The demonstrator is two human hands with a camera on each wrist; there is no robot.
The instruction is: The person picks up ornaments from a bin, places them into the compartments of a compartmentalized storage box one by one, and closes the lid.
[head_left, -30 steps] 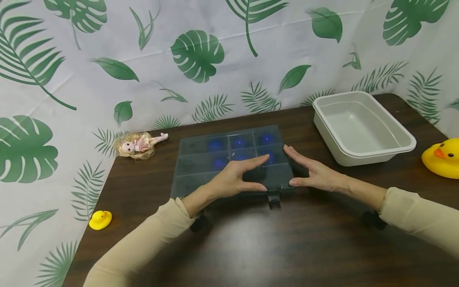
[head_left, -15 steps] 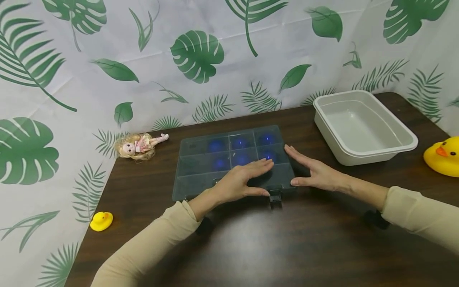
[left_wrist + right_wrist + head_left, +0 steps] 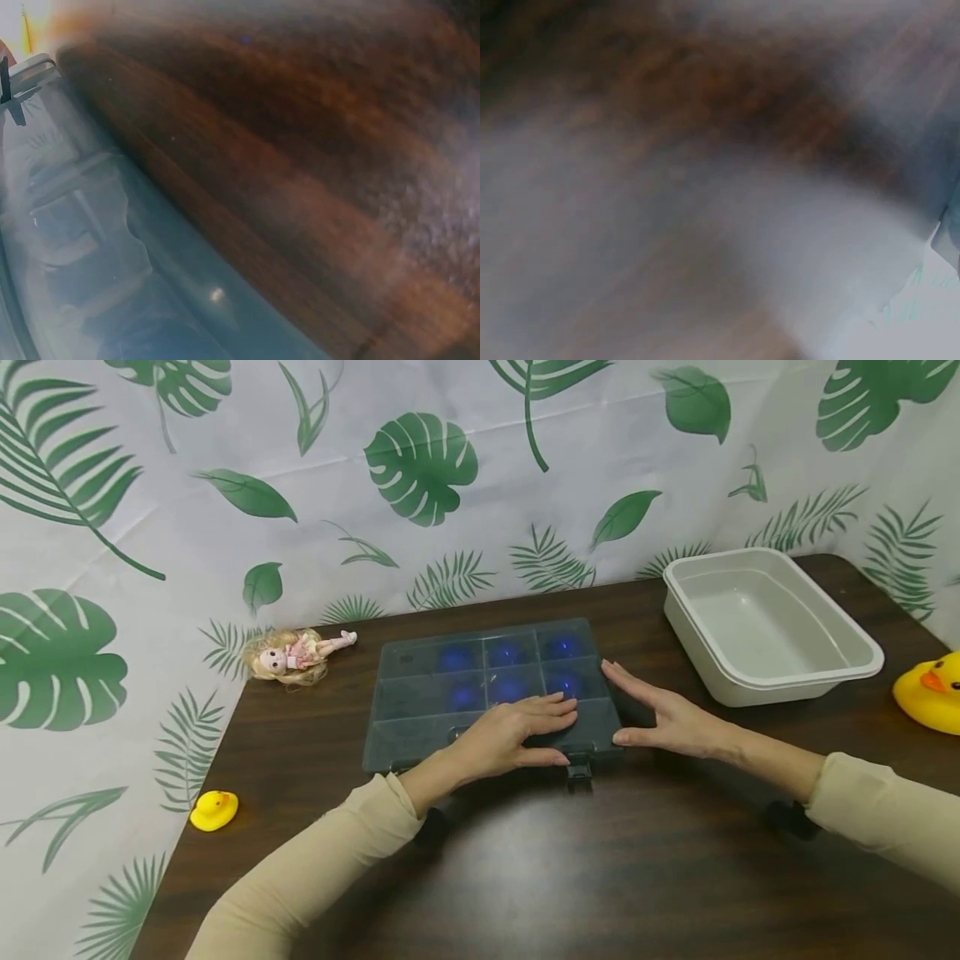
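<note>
A dark translucent compartment box (image 3: 420, 706) with its lid down lies on the table, several round blue things (image 3: 510, 687) showing through the lid. My left hand (image 3: 498, 739) lies over its front part, fingers extended on the lid and thumb near the black front latch (image 3: 579, 768). At the right edge of the box, my right hand (image 3: 667, 720) touches the side with straight fingers, its thumb by the front right corner. The left wrist view shows the box's clear wall (image 3: 105, 247) close up; neither hand is plain there. The right wrist view is mostly blurred.
A grey plastic basin (image 3: 772, 635) stands at the back right, with a large yellow rubber duck (image 3: 933, 693) beyond it. To the left are a blond doll (image 3: 296, 656) lying down and a small rubber duck (image 3: 214, 810). A leaf-print cloth (image 3: 337, 477) hangs behind the table.
My left hand's fingers have come down and closer together over the lid, moving slightly right. The right hand keeps its place at the box edge. The head view has shifted a little.
</note>
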